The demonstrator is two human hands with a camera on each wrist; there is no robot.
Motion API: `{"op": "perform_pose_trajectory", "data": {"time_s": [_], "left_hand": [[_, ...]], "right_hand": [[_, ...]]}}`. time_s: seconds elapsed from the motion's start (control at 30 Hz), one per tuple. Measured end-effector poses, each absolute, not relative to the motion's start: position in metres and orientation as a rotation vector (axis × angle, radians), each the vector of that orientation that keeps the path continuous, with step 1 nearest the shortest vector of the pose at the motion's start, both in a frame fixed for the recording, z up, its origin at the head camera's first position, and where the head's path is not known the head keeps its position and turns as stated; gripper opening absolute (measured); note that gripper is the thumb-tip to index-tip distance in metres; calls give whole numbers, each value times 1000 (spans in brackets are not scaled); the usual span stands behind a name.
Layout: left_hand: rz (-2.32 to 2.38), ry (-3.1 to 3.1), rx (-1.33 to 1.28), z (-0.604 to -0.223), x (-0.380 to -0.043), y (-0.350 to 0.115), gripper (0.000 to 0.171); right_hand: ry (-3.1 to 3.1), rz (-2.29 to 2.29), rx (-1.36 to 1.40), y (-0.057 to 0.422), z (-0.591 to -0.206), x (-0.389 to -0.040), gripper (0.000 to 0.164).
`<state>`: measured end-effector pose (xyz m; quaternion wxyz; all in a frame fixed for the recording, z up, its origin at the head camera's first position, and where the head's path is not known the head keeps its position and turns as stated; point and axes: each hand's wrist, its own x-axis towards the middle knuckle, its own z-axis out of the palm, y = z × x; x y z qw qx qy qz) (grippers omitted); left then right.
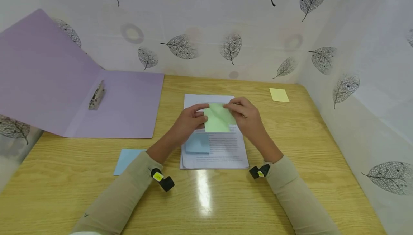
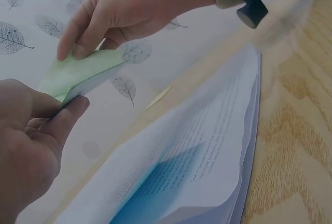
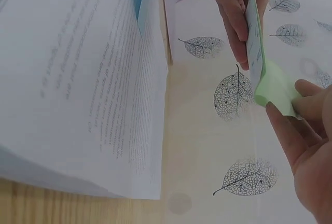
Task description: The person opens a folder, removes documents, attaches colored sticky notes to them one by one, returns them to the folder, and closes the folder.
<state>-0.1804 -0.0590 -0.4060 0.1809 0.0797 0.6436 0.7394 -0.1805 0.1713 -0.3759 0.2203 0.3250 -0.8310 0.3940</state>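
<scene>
A light green sticky note pad (image 1: 217, 120) is held up above a stack of printed sheets (image 1: 226, 156). My left hand (image 1: 191, 120) grips the pad at its left edge, thumb on the near face. With thumb and fingertips my right hand (image 1: 246, 114) pinches the top sheet near the upper right, and in the right wrist view that green sheet (image 3: 277, 86) bends away from the pad. The pad's underside (image 3: 254, 42) looks pale with some marks. A blue sticky note (image 1: 198, 144) lies on the top printed page, below the left hand.
An open purple folder (image 1: 135, 106) with a metal clip (image 1: 96, 95) lies at the left, its cover raised. A blue note (image 1: 126, 159) lies partly behind the left sleeve. At the back right of the wooden table (image 1: 309, 156) is a yellow note (image 1: 279, 95). Leaf-patterned sheeting (image 1: 206, 23) borders the table.
</scene>
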Motion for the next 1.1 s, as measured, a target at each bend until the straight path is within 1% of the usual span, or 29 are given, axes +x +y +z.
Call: {"op": "perform_pose_trajectory", "data": {"time_s": [0.23, 0.43, 0.6, 0.8, 1.1], "left_hand": [[2089, 1882, 207, -406, -184, -65, 40], [2054, 1964, 197, -398, -185, -72, 41], [2030, 2011, 245, -394, -183, -84, 39], [1953, 2142, 285, -393, -168, -123, 38], [1744, 2390, 128, -389, -123, -208, 46]], "right_hand": [[-2387, 1308, 643, 184, -370, -183, 19], [-2428, 1413, 449, 193, -363, -188, 17], [-2360, 1549, 378, 198, -362, -190, 18], [-2269, 1694, 340, 203, -361, -192, 20], [-2288, 1731, 259, 208, -359, -192, 21]]}}
